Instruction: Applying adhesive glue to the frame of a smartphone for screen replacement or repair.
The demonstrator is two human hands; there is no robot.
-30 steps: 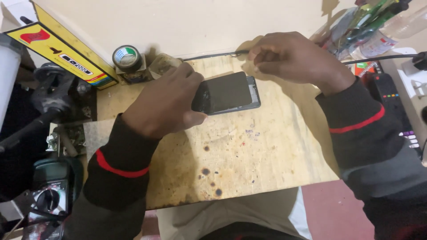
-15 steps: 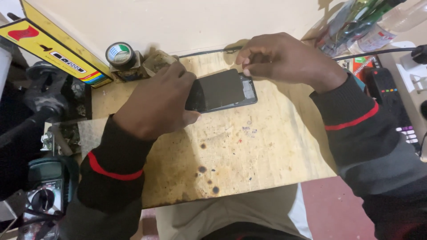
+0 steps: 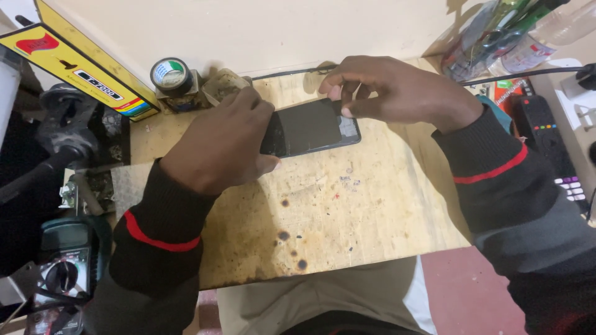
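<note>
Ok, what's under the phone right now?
The phone lies flat on the stained wooden board. The left hand covers its left end and the right hand its upper right corner, so anything beneath those parts is hidden.

Warm, fairly bright indoor light falls evenly over the wooden desk (image 3: 347,211), seemingly from above and slightly toward 6 o'clock, since the right hand (image 3: 397,93) throws a soft shadow toward 11 o'clock and the bottles (image 3: 496,37) cast one up the wall. The phone screen (image 3: 307,127) shows a dull grey sheen, no hard glare. Focus is sharp at the centre; the 9 o'clock edge falls dim, and the sleeves near 6 o'clock look slightly soft and stretched.
</note>
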